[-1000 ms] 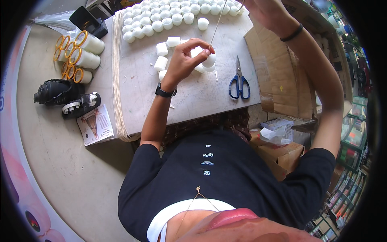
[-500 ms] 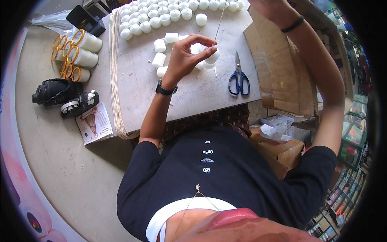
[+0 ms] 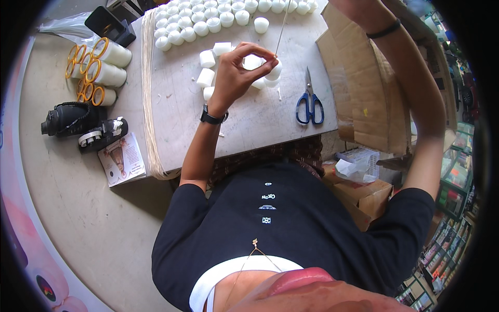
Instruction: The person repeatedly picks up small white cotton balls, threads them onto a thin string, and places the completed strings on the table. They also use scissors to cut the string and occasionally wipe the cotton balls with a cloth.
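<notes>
My left hand (image 3: pixel 239 73), with a dark watch on its wrist, is pinched shut on a thin pale candle wick (image 3: pixel 282 34). The wick runs steeply upward from my fingertips and out past the top edge. Below those fingertips are white candles (image 3: pixel 206 77), several of them partly hidden by the hand. At the top right my right hand (image 3: pixel 358 11) is raised, a black band round its wrist. Its fingers are cut off by the picture's edge, so any grip is hidden. Blue-handled scissors (image 3: pixel 310 101) lie on the table (image 3: pixel 244 132) to the right of the candles.
Rows of small white candles (image 3: pixel 213 24) fill the table's far side. A long bundle of pale wicks (image 3: pixel 149 99) hangs along its left. Gold-rimmed white jars (image 3: pixel 109 70), a black bottle (image 3: pixel 67 118) and a leaflet (image 3: pixel 122 159) sit further left. Cardboard (image 3: pixel 364 88) stands at right.
My right hand has shifted slightly to the right. My left hand keeps its pinch on the wick, and the whole table view has moved a little.
</notes>
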Demonstrator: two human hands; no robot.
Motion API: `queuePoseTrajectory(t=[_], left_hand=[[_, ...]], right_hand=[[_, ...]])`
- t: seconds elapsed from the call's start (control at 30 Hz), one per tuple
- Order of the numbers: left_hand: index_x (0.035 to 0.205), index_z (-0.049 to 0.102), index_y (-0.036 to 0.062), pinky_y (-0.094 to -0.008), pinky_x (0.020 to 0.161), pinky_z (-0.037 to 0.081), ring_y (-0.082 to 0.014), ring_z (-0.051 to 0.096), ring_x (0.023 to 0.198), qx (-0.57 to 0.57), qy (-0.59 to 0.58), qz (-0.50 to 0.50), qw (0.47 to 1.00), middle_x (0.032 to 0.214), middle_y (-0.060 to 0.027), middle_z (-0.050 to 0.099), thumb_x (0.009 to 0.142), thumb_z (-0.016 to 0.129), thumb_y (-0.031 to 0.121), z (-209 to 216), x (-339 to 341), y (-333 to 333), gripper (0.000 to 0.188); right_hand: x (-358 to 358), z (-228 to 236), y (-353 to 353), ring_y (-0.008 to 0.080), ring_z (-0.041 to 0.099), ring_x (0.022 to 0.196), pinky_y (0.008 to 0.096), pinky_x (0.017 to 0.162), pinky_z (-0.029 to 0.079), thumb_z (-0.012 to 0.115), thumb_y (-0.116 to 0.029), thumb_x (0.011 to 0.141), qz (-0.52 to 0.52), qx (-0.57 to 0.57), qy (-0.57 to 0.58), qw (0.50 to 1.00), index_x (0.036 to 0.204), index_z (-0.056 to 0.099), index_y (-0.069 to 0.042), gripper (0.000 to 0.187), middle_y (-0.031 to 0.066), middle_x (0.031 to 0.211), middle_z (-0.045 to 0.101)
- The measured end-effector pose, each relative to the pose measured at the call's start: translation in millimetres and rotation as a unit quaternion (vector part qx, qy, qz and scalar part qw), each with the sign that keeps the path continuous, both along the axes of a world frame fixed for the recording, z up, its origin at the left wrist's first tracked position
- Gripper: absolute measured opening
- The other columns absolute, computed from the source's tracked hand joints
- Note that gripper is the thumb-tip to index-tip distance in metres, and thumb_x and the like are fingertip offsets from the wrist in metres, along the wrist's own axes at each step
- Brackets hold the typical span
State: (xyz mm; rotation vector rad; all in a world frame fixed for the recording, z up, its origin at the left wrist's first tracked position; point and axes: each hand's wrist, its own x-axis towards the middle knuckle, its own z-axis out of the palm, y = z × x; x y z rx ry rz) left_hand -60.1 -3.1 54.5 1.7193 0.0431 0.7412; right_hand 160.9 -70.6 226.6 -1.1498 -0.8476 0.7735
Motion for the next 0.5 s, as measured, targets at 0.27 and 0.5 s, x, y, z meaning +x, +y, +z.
queuePoseTrajectory(t=[0.27, 0.5], left_hand=[[0.102, 0.074, 0.0042, -0.0294, 0.084, 0.054, -0.0138, 0.068, 0.092, 0.008, 0.056, 0.012, 0.998, 0.098, -0.0080, 0.074, 0.088, 0.076, 0.017, -7.2, 13.0, -1.6, 0.019], [0.097, 0.076, 0.0046, -0.0283, 0.078, 0.051, -0.0148, 0.066, 0.086, 0.026, 0.085, 0.045, 0.995, 0.090, -0.0071, 0.073, 0.089, 0.075, 0.021, -9.1, 33.7, -15.8, 0.018]], right_hand=[[-11.3, 22.2, -8.5, 0.0189, 0.063, 0.084, 0.0327, 0.085, 0.050, 0.051, -0.024, 0.102, -0.017, 0.015, 0.041, 0.999, 0.089, 0.060, -0.008, 0.023, 0.0047, 0.085, 0.065], [-17.2, 37.9, -19.8, 0.0146, 0.062, 0.074, 0.0285, 0.074, 0.051, 0.059, -0.033, 0.097, 0.063, 0.014, 0.136, 0.989, 0.092, 0.065, -0.004, 0.030, 0.0022, 0.077, 0.064]])
